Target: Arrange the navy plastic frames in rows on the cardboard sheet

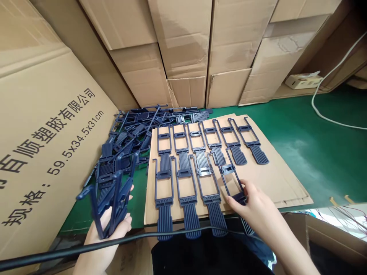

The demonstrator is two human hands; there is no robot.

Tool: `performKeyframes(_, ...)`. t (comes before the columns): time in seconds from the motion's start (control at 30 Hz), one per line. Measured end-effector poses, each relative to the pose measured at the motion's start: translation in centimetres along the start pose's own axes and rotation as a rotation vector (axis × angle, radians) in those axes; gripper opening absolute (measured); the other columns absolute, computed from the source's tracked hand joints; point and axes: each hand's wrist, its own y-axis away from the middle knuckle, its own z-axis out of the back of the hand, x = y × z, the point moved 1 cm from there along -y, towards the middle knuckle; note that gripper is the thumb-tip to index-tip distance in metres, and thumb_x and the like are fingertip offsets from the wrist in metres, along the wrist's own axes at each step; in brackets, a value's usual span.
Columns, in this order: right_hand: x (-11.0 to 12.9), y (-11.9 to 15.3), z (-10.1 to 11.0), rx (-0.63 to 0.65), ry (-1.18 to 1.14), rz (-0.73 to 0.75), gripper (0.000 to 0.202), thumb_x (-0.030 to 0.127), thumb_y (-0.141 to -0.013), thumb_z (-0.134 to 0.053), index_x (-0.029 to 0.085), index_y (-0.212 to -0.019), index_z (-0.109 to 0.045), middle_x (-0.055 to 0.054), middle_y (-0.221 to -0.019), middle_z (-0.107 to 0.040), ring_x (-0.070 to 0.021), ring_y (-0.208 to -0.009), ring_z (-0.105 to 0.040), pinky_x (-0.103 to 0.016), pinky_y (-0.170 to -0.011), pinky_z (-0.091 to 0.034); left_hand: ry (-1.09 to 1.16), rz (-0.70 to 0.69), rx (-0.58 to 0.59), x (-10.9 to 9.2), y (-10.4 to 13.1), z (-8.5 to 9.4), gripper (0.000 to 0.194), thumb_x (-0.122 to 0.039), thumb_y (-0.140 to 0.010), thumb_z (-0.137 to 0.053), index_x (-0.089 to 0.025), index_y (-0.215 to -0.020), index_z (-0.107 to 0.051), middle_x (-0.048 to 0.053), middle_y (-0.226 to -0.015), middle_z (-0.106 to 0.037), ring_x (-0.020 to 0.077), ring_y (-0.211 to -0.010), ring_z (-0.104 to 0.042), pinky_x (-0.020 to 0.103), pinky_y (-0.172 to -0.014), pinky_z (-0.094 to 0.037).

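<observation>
Ten dark-blue plastic frames make up the two rows at the cardboard sheet (pixel 278 181), incl. the one in the worker's right hand (pixel 254 202). RH is closed on that frame, the front-row blue part (pixel 239 196), pinching it by its lower end: thumb on the near-left side, fingers round the right side. Its open rectangle w/ crossbar points away from the grip, twd the back row; a bit of its ribbed foot shows below the hand. Can't tell if it's touching the cardboard.

LH, i.e. the left hand (pixel 122 227), is wrapped round a bunch of loose blue parts (pixel 115 198), bars sticking up & out above the fingers; too blurred to count. It's near the heap of blue parts (pixel 134 133), which is tangled on the green table (pixel 309 152) next to the big printed carton (pixel 43 133).

Six back-row parts (pixel 196 133) lie flat, ribbed ends twd the worker. Three front-row parts (pixel 190 221) lie left of the RH one, same way round, their ribbed ends past the sheet's near edge. Black cable (pixel 86 246) runs across in front, over those ends. Stacked cartons (pixel 183 38) stand behind; white cable (pixel 315 103) is far right.
</observation>
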Motion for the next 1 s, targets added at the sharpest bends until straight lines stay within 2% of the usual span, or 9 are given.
performKeyframes(0.13, 0.2, -0.2, -0.3, 0.003, 0.085, 0.003, 0.066, 0.053, -0.074, -0.043, 0.003, -0.118, -0.047, -0.020, -0.109, -0.058, -0.0335, -0.100, -0.056, -0.043, -0.079, -0.048, 0.024, -0.021, -0.058, -1.6, 0.3, -0.5, 0.041, -0.041, -0.069, -0.062, -0.025, -0.106, -0.063, 0.001, -0.091, -0.063, 0.0133, -0.066, -0.054, 0.021, -0.061, -0.049)
performKeyframes(0.27, 0.0, -0.3, -0.4, -0.011, 0.141, 0.031, 0.059, 0.051, -0.077, -0.047, 0.005, -0.114, -0.049, -0.020, -0.105, -0.058, -0.0324, -0.092, -0.060, -0.041, -0.071, -0.050, 0.056, -0.015, -0.060, -1.3, 0.4, -0.7, 0.036, -0.040, -0.068, -0.063, -0.024, -0.099, -0.064, 0.000, -0.074, -0.058, 0.0120, -0.058, -0.048, 0.020, -0.054, -0.045)
performKeyframes(0.43, -0.2, 0.1, -0.8, -0.083, 0.149, 0.083, 0.052, 0.051, -0.080, -0.048, 0.009, -0.110, -0.050, -0.019, -0.101, -0.059, -0.0318, -0.087, -0.061, -0.040, -0.062, -0.050, 0.091, -0.049, -0.083, -0.2, 0.3, -1.1, 0.034, -0.041, -0.067, -0.064, -0.021, -0.094, -0.064, 0.005, -0.098, -0.061, 0.0160, -0.069, -0.054, 0.023, -0.055, -0.048)
performKeyframes(0.63, 0.2, -0.1, -0.5, -0.059, 0.125, 0.051, 0.050, 0.049, -0.076, -0.051, 0.011, -0.108, -0.050, -0.018, -0.106, -0.055, -0.0331, -0.094, -0.059, -0.041, -0.066, -0.050, 0.129, -0.009, -0.054, -0.6, 0.6, -1.4, 0.032, -0.042, -0.067, -0.066, -0.020, -0.089, -0.064, 0.006, -0.101, -0.060, 0.0160, -0.071, -0.055, 0.020, -0.051, -0.047)
performKeyframes(0.73, 0.4, -0.1, -0.4, -0.057, 0.126, 0.044, 0.055, 0.049, -0.077, -0.051, 0.009, -0.114, -0.048, -0.018, -0.108, -0.055, -0.0342, -0.098, -0.057, -0.042, -0.069, -0.050, 0.144, 0.021, -0.068, -0.1, 0.4, -0.9, 0.032, -0.042, -0.066, -0.067, -0.020, -0.089, -0.064, 0.006, -0.100, -0.060, 0.0170, -0.076, -0.057, 0.019, -0.053, -0.048)
performKeyframes(0.87, 0.8, 0.1, -0.4, -0.027, 0.119, 0.024, 0.069, 0.049, -0.081, -0.047, 0.006, -0.134, -0.033, -0.019, -0.116, -0.052, -0.0344, -0.101, -0.056, -0.043, -0.074, -0.049, 0.115, -0.015, 0.010, 1.3, -0.2, -0.3, 0.036, -0.043, -0.064, -0.069, -0.020, -0.092, -0.065, 0.006, -0.090, -0.062, 0.0204, -0.078, -0.059, 0.021, -0.055, -0.051)
performKeyframes(1.0, 1.1, 0.2, -0.6, -0.025, 0.113, 0.020, 0.071, 0.048, -0.081, -0.048, 0.008, -0.137, -0.030, -0.018, -0.118, -0.051, -0.0351, -0.104, -0.055, -0.044, -0.077, -0.048, 0.090, -0.050, 0.008, 1.4, 0.0, -0.6, 0.039, -0.044, -0.067, -0.066, -0.021, -0.099, -0.063, 0.007, -0.092, -0.062, 0.0237, -0.085, -0.060, 0.023, -0.055, -0.052)
